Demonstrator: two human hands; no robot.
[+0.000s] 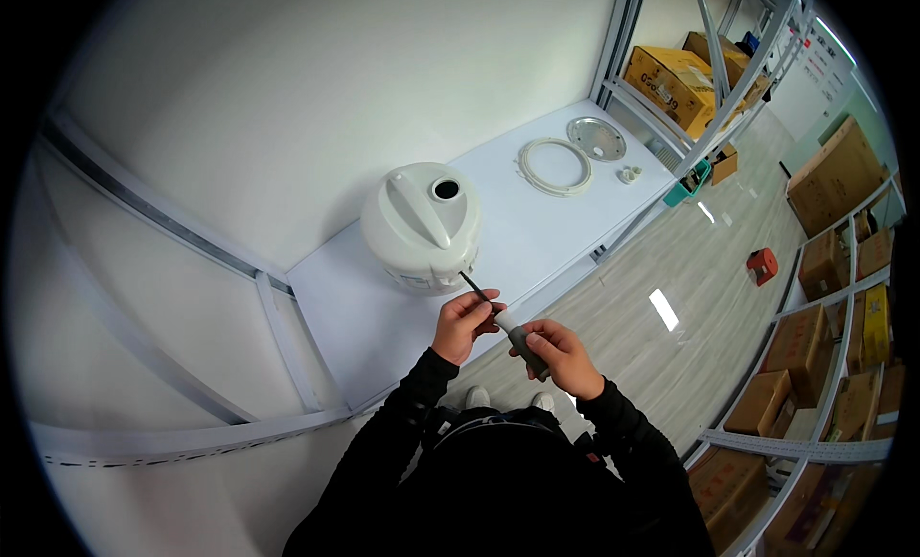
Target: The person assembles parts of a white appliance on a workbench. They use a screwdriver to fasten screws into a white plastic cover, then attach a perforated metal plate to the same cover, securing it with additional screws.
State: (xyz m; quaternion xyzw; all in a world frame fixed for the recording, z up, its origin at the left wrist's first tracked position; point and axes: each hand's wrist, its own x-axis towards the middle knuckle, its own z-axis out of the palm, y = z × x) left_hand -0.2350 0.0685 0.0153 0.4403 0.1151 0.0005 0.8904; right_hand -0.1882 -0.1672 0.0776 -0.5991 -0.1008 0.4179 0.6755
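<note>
Both hands (467,322) (563,356) grip screwdriver (508,329) | white bench (537,231) (cooker (422,229) on it) | boxed shelving (834,269)

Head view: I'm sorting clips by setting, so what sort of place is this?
Probably a storeroom or workshop: metal shelving stacked with cardboard boxes, plus a white workbench holding a white rice cooker and loose parts.

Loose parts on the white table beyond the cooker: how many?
3: a white ring, a round metal plate behind it, and a small white piece right of the ring. Others may be hidden.
</note>
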